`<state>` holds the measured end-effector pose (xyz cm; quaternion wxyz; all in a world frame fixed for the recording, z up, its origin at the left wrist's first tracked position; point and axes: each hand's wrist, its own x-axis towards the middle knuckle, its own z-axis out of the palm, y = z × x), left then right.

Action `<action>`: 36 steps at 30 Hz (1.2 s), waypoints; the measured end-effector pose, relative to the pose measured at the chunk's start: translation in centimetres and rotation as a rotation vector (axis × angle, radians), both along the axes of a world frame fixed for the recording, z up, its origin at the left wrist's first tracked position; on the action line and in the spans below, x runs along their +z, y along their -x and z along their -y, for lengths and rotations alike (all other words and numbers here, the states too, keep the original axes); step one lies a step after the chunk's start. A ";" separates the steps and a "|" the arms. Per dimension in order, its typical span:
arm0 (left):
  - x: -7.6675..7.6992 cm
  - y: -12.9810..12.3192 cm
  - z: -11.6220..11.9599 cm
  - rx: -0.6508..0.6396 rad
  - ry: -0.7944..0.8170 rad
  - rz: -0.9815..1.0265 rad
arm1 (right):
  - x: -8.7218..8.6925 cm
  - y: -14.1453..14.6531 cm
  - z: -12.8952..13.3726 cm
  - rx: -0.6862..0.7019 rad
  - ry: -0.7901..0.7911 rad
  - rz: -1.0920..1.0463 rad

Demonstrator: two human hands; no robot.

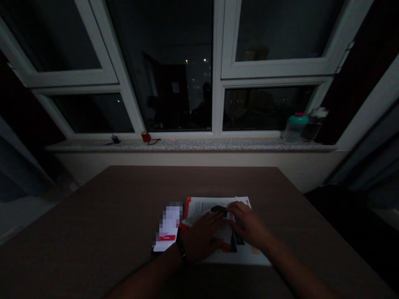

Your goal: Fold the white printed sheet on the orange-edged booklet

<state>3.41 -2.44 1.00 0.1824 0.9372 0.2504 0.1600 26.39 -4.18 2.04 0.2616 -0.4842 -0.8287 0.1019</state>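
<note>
A printed magazine or booklet (pixel 222 259) with orange and red edges lies on the table before me. A page (pixel 199 218) of it looks bent or folded over, with a black part (pixel 219 209) showing beyond my left fingertips. My left hand (pixel 202 234), a dark band on its wrist, lies over this page with its fingers stretched out flat. My right hand (pixel 247 222) is at the right of the fold, fingers curled and thumb below them, seeming to pinch the page's edge. Dim light hides the exact grip. A lit phone (pixel 170 224) lies left of the magazine.
The brown table (pixel 124 207) reaches toward a stone windowsill (pixel 193 144). On the sill stand a small dark item (pixel 115 139), an orange-red jar (pixel 145 136) and a clear bottle with a green top (pixel 296 126). Dark windows rise behind.
</note>
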 end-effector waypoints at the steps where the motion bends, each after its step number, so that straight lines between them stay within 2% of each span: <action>1: 0.0 0.0 0.0 -0.012 0.006 0.005 | 0.0 -0.1 0.0 0.018 0.012 -0.006; 7: 0.8 -0.1 0.4 -0.103 -0.012 0.013 | -0.1 -1.0 -0.2 0.065 0.059 0.020; 13: 1.1 0.1 0.3 0.041 -0.077 0.027 | 0.1 -1.4 -0.2 0.123 0.086 0.040; 19: 0.0 0.8 -0.1 0.114 -0.135 -0.011 | 0.0 -1.2 -0.3 0.129 0.099 -0.062; 25: -0.8 1.0 -0.3 0.147 -0.115 -0.013 | -0.7 -1.2 -0.6 0.192 0.095 -0.163; 31: -0.3 0.9 -0.3 0.171 -0.079 -0.044 | -1.1 -1.4 -0.8 0.020 0.093 -0.084; 36: 0.1 0.8 -0.5 0.194 -0.078 -0.021 | -0.6 -1.4 -0.6 -0.038 0.057 -0.006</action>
